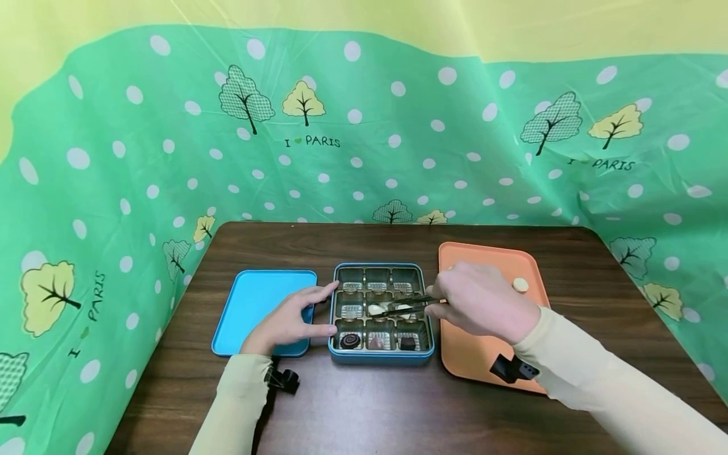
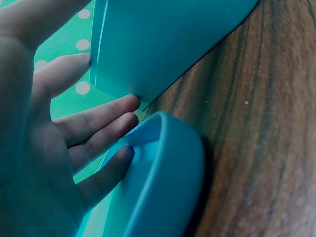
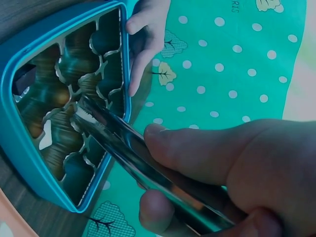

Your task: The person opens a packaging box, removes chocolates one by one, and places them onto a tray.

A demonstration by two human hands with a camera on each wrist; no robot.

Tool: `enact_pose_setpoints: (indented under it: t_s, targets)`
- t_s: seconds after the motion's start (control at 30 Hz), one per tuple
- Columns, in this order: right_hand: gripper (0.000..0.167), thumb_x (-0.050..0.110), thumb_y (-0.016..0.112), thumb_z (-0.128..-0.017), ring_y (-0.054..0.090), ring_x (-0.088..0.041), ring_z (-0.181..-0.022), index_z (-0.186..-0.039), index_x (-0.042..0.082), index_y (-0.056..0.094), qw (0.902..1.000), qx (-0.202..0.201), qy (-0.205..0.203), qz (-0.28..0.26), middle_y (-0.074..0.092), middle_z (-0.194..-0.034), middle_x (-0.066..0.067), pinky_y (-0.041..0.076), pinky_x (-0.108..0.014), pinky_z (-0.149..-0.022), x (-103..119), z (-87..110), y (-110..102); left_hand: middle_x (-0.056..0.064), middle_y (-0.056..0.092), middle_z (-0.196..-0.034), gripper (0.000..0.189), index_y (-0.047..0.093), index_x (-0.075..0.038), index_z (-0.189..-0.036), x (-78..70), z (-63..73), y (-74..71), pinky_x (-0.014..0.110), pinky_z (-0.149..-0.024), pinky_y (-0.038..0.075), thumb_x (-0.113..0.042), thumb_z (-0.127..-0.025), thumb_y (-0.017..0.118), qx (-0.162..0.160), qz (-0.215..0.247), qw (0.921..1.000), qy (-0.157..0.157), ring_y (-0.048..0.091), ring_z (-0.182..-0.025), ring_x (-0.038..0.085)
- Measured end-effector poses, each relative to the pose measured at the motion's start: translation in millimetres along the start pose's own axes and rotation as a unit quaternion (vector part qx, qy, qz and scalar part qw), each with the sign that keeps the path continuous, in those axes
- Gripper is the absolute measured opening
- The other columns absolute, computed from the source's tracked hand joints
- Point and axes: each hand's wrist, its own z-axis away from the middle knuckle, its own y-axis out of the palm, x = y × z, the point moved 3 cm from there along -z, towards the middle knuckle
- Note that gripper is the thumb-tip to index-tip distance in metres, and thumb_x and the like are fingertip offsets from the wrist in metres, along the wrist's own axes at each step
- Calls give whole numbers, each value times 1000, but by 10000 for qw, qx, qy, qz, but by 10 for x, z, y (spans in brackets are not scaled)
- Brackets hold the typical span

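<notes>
Sweet (image 1: 375, 309) judged light, smooth, chippable; best pinched at sides | set between tongs (image 3: 129, 157) gripped by right hand (image 1: 483, 300) | box (image 1: 381, 358) touched by left hand (image 1: 290, 321), fingers relaxed

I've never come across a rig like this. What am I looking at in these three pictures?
There is no robot here: a person does the work. The wide picture looks forward and down from the person's head. The closer two come from wrist cameras, one on each arm, watching that hand.

On the table is a blue box with compartments, a blue lid to its left and an orange tray to its right. The left hand rests against the box's left edge. The right hand holds tongs, their tips at a white piece in the middle compartment; whether they grip it is hard to tell.
</notes>
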Motion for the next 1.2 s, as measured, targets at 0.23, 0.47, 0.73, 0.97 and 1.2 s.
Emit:
enact_pose_setpoints:
  t_s: [0.23, 0.47, 0.73, 0.97, 1.2]
  targets:
    - [10, 29, 87, -88, 61, -2, -64, -95, 21, 86, 9999, -54, 91, -86, 81, -97, 3, 43, -27, -45, -20, 40, 40, 17, 44, -163, 89, 42, -31, -163, -1, 19, 21, 65, -117, 36, -50, -87, 84, 56, 46, 10000, -14, 38, -151, 41]
    - [7, 29, 87, -88, 59, 0, -61, -84, 24, 84, 9996, 11, 237, -178, 81, -105, 4, 40, -28, -42, -45, 70, 9, 17, 43, -163, 90, 41, -34, -163, -7, 17, 19, 65, -117, 35, -49, -87, 85, 36, 61, 10000, -62, 38, -152, 40]
    - [13, 29, 85, -90, 53, 3, -56, -96, 17, 85, 9995, -78, 98, -287, 81, -105, -1, 32, -27, -39, -83, 113, -30, 17, 43, -163, 88, 41, -35, -163, -22, -8, -3, 66, -117, 36, -48, -87, 85, 20, 48, 9999, -103, 38, -151, 41]
    - [17, 32, 84, -91, 52, 2, -55, -98, 17, 84, 9995, -119, 128, -255, 81, -105, 0, 34, -27, -41, -101, 134, -65, 17, 42, -163, 88, 41, -35, -163, -14, -19, -14, 67, -116, 36, -49, -88, 84, 22, 64, 10000, -64, 38, -151, 41]
    - [20, 34, 84, -91, 63, -1, -62, -104, 18, 86, 9994, -152, 38, -324, 81, -102, 0, 43, -26, -47, -126, 143, -105, 14, 41, -165, 90, 40, -35, -163, 7, -10, -14, 66, -117, 35, -50, -87, 84, 65, 115, 9999, -59, 35, -153, 39]
